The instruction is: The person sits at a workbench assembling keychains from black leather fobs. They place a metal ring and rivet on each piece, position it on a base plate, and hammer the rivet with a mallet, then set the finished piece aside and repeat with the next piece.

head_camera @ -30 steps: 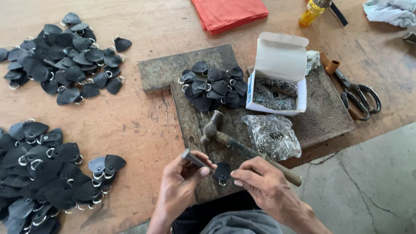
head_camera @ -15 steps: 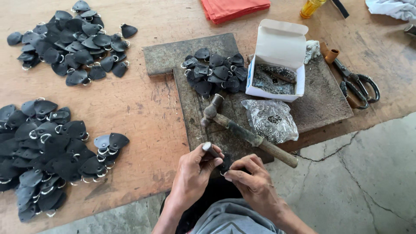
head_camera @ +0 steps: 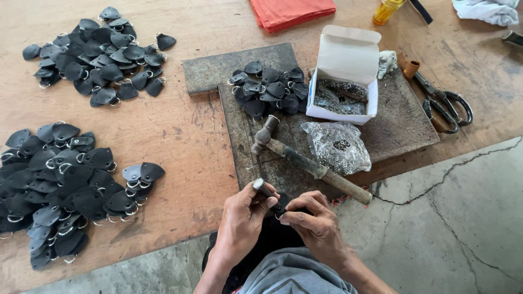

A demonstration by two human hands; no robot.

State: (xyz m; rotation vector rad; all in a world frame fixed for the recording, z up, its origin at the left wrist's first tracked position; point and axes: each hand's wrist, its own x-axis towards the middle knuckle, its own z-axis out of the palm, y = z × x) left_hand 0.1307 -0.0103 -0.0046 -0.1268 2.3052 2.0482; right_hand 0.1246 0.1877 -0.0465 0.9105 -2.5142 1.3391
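While a small black leather tab [head_camera: 281,206] is pinched between both hands at the near edge of the tabletop [head_camera: 180,136], a short metal punch [head_camera: 263,188] is gripped in the left hand [head_camera: 243,215], its fingers curled tight around it. The right hand [head_camera: 313,220] is closed on the tab's lower side, fingers narrow. Because the work is held over the drop to the concrete floor [head_camera: 447,228], a slip could let the tab or punch fall off the tabletop. The hammer [head_camera: 305,163] lies just beyond the hands, its handle end projecting over the edge of the dark work slab [head_camera: 239,65]; it could be knocked off by an elbow. Open room is found to the left, between the slab and the near pile of black tabs [head_camera: 60,185]; to the right, a plastic bag of metal rings [head_camera: 335,144] and a white box [head_camera: 343,76] crowd the slab.
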